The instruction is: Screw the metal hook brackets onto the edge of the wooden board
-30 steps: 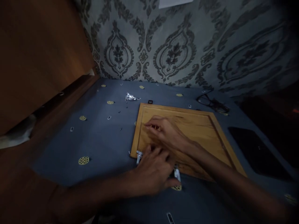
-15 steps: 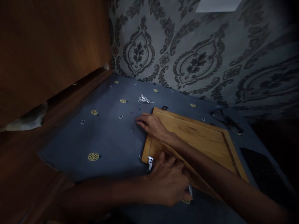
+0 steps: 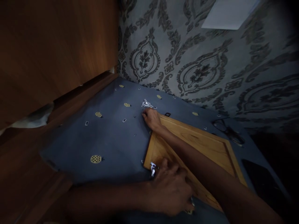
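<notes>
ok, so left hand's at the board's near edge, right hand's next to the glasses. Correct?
Not the glasses: the head view shows the right hand next to the far metal part. The left hand is at the near edge of the board, as you said.

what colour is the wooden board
The wooden board is yellowish brown, as the head view shows.

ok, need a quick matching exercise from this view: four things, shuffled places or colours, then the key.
1 wooden panel
2 silver fitting
3 flat black object
4 white sheet

a upper right of the picture, in front of the patterned wall
b beside the left hand
c yellow-brown, with a border
d on the blue cover, right of the panel

Pairs: 1-c, 2-b, 3-d, 4-a
</notes>
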Motion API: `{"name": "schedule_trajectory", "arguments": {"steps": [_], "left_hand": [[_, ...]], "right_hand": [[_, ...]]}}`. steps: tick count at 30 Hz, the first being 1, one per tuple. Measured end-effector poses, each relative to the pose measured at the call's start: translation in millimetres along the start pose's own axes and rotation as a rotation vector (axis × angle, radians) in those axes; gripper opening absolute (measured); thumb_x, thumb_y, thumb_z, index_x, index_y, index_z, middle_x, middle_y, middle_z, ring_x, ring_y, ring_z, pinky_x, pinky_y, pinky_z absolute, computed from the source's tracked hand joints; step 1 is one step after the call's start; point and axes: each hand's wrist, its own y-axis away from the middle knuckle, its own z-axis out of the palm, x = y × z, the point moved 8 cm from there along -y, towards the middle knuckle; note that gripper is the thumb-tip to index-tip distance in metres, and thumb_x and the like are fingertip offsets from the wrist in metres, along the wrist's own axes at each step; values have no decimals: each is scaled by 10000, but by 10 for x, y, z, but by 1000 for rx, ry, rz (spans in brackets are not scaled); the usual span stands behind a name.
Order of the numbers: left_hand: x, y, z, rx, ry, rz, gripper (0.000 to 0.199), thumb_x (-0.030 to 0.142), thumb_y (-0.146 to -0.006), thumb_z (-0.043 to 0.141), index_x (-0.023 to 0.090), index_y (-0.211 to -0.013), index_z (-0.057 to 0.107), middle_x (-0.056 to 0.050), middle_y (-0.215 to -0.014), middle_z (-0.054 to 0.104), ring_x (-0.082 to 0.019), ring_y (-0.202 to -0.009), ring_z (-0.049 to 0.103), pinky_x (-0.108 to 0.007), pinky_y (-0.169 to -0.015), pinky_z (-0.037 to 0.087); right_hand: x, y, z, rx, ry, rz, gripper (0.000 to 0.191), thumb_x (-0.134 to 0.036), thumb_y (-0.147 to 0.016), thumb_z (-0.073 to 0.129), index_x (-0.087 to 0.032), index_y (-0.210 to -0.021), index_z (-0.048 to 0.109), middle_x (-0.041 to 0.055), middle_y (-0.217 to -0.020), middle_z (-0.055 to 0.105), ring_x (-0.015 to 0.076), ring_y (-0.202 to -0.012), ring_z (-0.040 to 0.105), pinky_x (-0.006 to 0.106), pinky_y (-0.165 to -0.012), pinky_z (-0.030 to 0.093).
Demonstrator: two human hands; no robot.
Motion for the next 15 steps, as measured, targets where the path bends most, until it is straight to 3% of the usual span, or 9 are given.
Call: {"name": "schedule_trajectory", "arguments": {"steps": [6,11,15], "left_hand": [[4,8,-22,-9,-14,4,385,513,-1001,653,153,-1050,781,-145,-1088,707,-336,-1136,627,-541,-991,479],[-9,30,-23,-31,-10,-18,420,514,-977,703,132,-1143,750,-142,-1136,696,-335,-1170,611,-520,-1003,474],[1,43,-64,-40,12,-27,397,491,-980,711,125,-1130,742,-135,-1190,692,-318,-1186,606,-507,-1028,459]], "right_hand": [[34,-29,-11,23,-102,1,385,-404,-1007,673,-193,-1327,639,107,-1354,662,246,-1159,685,474,-977,608],[242,131,-128,51,-338,16,370,-406,-1006,675,-179,-1298,649,98,-1297,683,230,-1105,700,454,-940,620],[548,558,-333,141,-577,58,212,-364,-998,673,-154,-1024,689,24,-908,727,143,-766,698,311,-739,603]]}}
